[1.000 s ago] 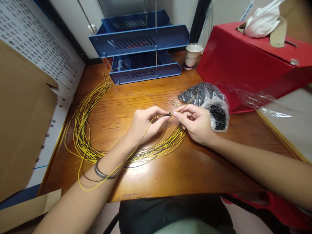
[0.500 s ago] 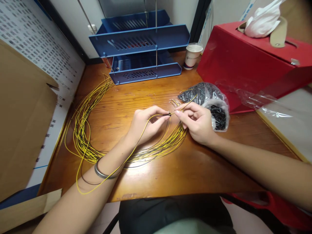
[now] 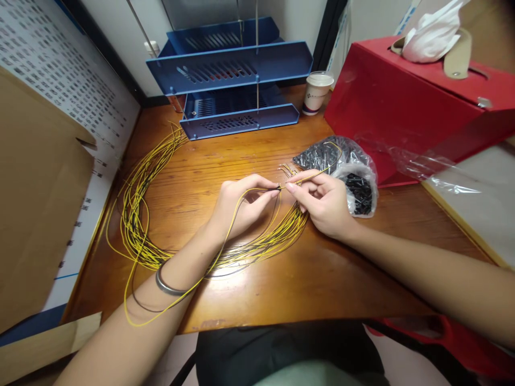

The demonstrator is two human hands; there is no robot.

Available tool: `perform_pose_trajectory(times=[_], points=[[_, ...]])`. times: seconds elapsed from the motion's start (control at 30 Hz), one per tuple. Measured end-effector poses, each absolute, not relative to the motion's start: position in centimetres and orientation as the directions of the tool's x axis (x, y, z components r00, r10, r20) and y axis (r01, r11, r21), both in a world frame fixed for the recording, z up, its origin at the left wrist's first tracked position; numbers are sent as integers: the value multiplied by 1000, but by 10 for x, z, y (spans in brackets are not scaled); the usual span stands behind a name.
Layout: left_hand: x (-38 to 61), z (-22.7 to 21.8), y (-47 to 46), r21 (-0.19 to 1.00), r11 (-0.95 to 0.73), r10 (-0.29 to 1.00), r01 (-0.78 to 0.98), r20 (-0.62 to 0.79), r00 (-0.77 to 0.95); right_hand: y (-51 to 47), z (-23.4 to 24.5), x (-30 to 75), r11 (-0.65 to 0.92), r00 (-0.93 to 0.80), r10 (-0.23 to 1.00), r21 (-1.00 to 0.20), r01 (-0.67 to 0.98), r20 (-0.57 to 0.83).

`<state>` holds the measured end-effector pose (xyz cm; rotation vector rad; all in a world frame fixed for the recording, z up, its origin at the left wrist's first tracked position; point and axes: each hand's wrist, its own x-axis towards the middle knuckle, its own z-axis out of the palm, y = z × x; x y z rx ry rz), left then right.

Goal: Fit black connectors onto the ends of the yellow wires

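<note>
My left hand (image 3: 243, 206) is closed in a pinch, thumb and index finger on a small black piece (image 3: 278, 187) at the middle of the view. My right hand (image 3: 324, 203), just to its right, pinches a thin yellow wire (image 3: 282, 187) at that piece. The wire's end curls past the right fingers over a clear plastic bag (image 3: 346, 147) of small black parts (image 3: 359, 193). On the other side, yellow and dark wire runs over my left hand and loops around the forearm. A large coil of yellow and black wires (image 3: 139, 230) lies beneath and left of my hands.
Blue letter trays (image 3: 241, 117) stand at the back of the wooden table (image 3: 257, 300), with a paper cup (image 3: 317, 94) beside them. A red box (image 3: 382, 107) with tissue on top is at the right. Cardboard (image 3: 36, 187) borders the left side.
The wire end beyond my right hand has slid and bent further right over the bag. The wire loop at my left forearm hangs slightly lower. Both hands stay nearly in place.
</note>
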<state>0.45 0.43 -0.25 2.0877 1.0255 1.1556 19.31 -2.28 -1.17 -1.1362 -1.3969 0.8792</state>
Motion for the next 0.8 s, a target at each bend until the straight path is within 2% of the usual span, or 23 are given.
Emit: perform_pose_trajectory(times=[0.23,0.47,0.8], points=[[4,-2,4,740,-574,814,350,469,343,-21,-14,193,271,100,952,-950,158,288],[4,-4,5,741,-580,807,337,466,363,-21,-14,194,286,3,956,-934,213,293],[5,-5,7,762,-551,830,341,459,317,-23,-15,192,299,105,942,-939,168,318]])
